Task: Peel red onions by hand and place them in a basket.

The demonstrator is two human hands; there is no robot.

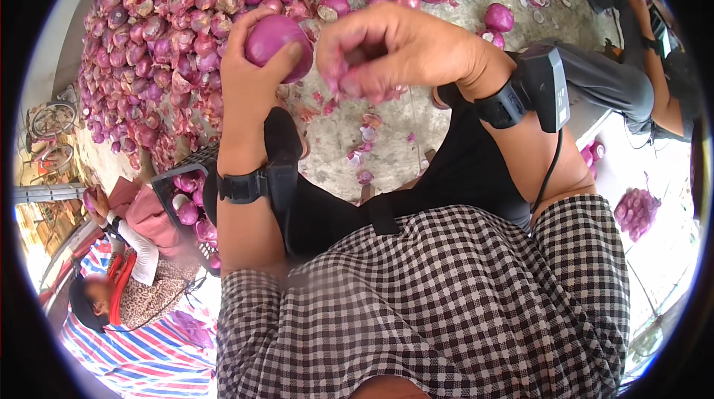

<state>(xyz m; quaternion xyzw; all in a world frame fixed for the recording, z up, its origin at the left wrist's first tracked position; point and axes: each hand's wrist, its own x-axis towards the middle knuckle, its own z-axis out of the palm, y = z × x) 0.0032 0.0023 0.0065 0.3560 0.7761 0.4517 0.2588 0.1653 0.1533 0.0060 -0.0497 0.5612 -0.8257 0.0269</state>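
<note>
A smooth, glossy red onion (272, 40) sits in my left hand (249, 75), with the fingers wrapped round its far side and the thumb pressed on its near right side. Just to the right is my right hand (401, 49), apart from the onion, its fingers curled in toward the thumb. Pinkish-purple onion skin (336, 81) shows at those fingertips, partly hidden by the fingers. Below both hands, loose peelings (364, 147) are scattered on the concrete floor between my legs.
A large heap of red onions (163, 34) spreads over the far and left side. A black crate (167, 189) with onions stands by my left arm. One person (123, 272) sits at the left, another (654, 64) at the right. A bag of onions (637, 213) lies at the right.
</note>
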